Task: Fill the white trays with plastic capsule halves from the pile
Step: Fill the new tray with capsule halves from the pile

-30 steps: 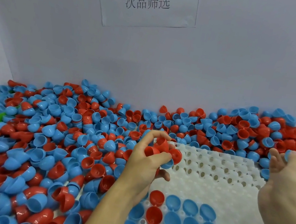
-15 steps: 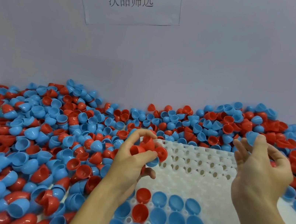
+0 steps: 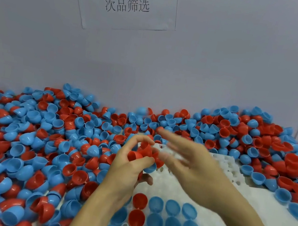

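Right hand (image 3: 193, 162) moved to left hand (image 3: 127, 168); three red halves (image 3: 143, 154) held.

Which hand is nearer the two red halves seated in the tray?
Left. The left hand is just above the red halves; the right hand is farther up-right.

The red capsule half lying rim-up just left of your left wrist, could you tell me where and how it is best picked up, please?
Pinch the red capsule half by its rim, one finger inside the cup and the thumb outside, coming from above. Its hollow faces up and neighbouring halves crowd its sides, so probably only the rim is free.
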Available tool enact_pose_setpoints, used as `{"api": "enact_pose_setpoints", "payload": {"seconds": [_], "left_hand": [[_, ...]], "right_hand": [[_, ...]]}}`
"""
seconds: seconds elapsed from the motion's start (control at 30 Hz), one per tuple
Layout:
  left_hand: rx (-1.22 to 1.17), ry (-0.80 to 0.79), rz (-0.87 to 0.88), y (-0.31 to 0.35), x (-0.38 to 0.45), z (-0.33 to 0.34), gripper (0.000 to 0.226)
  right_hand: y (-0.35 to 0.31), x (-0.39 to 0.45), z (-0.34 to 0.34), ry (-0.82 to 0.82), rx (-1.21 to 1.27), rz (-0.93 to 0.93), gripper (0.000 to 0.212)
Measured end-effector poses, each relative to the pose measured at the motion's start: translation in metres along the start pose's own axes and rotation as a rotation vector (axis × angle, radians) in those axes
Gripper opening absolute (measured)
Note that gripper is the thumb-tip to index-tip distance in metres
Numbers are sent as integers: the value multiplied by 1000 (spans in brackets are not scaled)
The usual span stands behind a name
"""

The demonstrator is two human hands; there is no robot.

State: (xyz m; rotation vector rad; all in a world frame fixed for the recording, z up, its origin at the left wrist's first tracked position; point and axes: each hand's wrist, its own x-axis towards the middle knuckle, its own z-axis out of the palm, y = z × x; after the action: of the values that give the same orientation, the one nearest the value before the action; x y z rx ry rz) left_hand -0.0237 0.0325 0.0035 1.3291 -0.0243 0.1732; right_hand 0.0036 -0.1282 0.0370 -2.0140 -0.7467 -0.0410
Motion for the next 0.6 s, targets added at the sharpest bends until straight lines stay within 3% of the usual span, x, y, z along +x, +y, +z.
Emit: {"api": "enact_pose_setpoints", "payload": {"seconds": [0.03,0.13,0.23,0.33,0.47,0.6], "left_hand": [[-6,-5,3,1,0,0,33],[-8,5,9,0,1,-3,35],[12,5,6,-1,1,-3,39],[28,-46,4,-1,1,-3,37],[76,-204,8,0,-2,-2,51],[92,-249,22,0,-4,-1,54]], "right_hand": [[1,0,4,-43,-21,-24,36],[11,-6,-1,222,-51,17,23],[21,-7,-10,342,-60,85,20],[20,-6,-3,299,28,70,13],[17,-5,11,208,134,86,20],[19,-5,10,231,135,112,12]]}}
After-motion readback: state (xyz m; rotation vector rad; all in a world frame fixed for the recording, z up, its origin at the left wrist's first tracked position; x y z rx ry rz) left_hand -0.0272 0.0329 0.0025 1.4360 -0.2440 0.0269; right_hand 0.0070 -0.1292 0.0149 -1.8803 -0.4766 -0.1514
